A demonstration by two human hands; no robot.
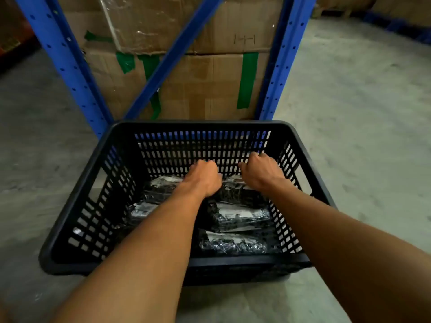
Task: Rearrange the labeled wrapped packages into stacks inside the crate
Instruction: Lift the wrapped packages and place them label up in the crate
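Note:
A black slotted plastic crate (77, 199) stands on the concrete floor in front of me. Inside lie several dark wrapped packages with white labels. Three of them run down the right side: one at the far end (235, 187), one in the middle (240, 215) and one nearest me (233, 245). More packages lie on the left (161, 185), partly hidden by my left forearm. My left hand (206, 177) and my right hand (261, 171) reach to the far end of the crate, fingers curled down over the far right package. Whether they grip it is hidden.
Behind the crate rises a blue steel rack (283, 64) with a diagonal brace, holding stacked cardboard boxes (203, 85) patched with green tape. Bare concrete floor (349, 117) stretches to the left and right of the crate.

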